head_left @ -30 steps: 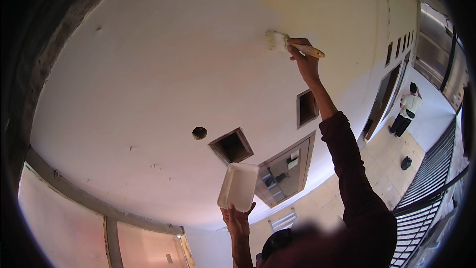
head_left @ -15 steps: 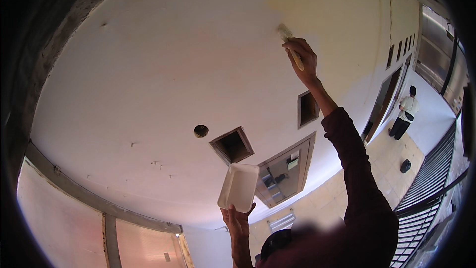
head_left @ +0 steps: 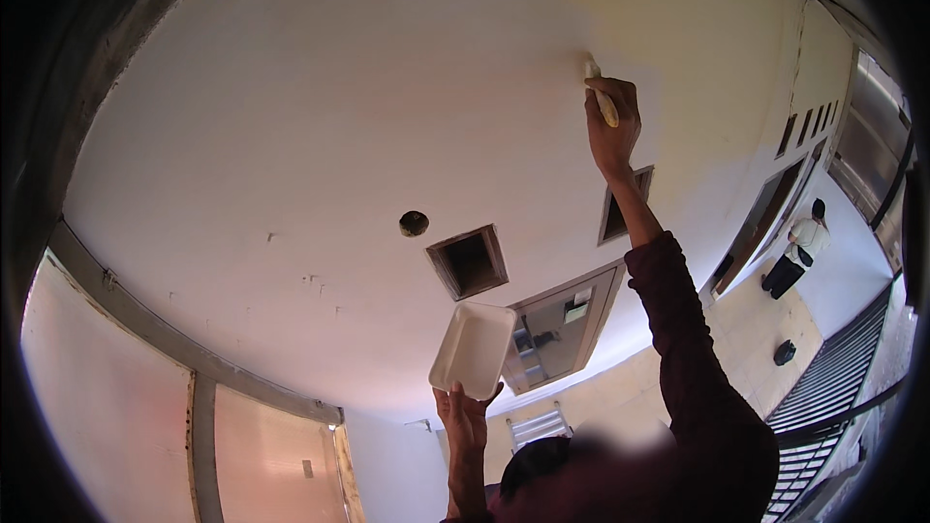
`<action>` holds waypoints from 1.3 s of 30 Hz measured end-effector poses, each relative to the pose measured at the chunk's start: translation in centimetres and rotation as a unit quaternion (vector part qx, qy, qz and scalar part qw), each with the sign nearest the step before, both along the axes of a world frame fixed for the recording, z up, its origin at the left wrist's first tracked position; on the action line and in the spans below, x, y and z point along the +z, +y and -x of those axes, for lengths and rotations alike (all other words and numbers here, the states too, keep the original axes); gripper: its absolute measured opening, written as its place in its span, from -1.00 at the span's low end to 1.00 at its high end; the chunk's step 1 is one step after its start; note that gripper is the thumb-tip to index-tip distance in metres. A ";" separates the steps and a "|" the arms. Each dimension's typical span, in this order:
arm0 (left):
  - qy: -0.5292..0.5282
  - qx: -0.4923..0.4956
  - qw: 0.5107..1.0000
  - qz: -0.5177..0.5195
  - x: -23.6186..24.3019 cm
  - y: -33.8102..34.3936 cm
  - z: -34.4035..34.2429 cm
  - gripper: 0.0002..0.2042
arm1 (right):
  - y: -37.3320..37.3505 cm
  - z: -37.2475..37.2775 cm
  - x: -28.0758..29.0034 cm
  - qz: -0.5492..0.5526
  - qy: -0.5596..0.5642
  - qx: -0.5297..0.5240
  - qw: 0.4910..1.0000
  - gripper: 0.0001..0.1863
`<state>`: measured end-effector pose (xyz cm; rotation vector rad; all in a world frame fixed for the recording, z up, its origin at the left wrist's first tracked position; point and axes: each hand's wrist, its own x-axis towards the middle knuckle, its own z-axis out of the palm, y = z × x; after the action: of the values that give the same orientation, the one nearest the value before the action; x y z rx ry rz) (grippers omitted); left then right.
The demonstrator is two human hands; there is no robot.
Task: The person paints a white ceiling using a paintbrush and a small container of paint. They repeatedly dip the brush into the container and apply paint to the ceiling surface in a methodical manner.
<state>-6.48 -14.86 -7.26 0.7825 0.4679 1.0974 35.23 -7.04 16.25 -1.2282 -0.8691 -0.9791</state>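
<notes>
High on the big wall, my right hand grips a paintbrush by its pale wooden handle, with the bristles at the surface near the border of a pale yellow painted area. The bristles are partly hidden by my fingers. My left hand holds up a white rectangular tray from below, fingers around its lower end. Beside and behind the tray are a square recess, a round hole and a framed glass window.
A co-worker in a light top stands by a doorway at the right. A dark bag lies on the tiled floor beside a black railing. Pinkish framed panels run along the lower left.
My right hand with the brush has shifted rightward, and the brush now points more upright. The view has shifted, the wall's openings appearing higher and further right. The co-worker appears lower.
</notes>
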 end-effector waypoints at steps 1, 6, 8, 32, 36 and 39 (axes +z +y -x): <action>-0.001 0.002 1.000 0.002 -0.1 0.0 0.0 -0.48 | 1.0 1.9 -0.3 0.006 -0.008 0.022 1.000 -0.81; -0.007 0.001 1.000 0.006 0.3 -0.2 -0.2 -0.50 | 4.1 12.8 -0.6 0.086 -0.098 0.264 0.956 -0.81; -0.014 -0.005 1.000 0.016 -0.1 0.1 -0.3 -0.50 | 3.1 15.4 -0.8 0.113 -0.074 0.363 0.922 -0.81; -0.044 -0.029 0.988 0.148 -7.8 -4.2 4.5 -0.51 | -26.8 17.0 -49.0 -0.059 0.873 0.246 0.416 -0.61; -0.021 -0.008 0.987 0.159 -8.6 -4.7 3.8 -0.47 | -24.8 17.0 -44.9 0.084 0.829 0.246 0.495 -0.58; -0.024 -0.016 0.988 0.152 -8.4 -4.9 3.7 -0.47 | -24.0 17.1 -44.1 0.117 0.810 0.267 0.509 -0.60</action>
<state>-10.15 -19.79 -15.61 0.4916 0.5646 0.9844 18.08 -31.01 -27.80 -1.3267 0.2684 0.9594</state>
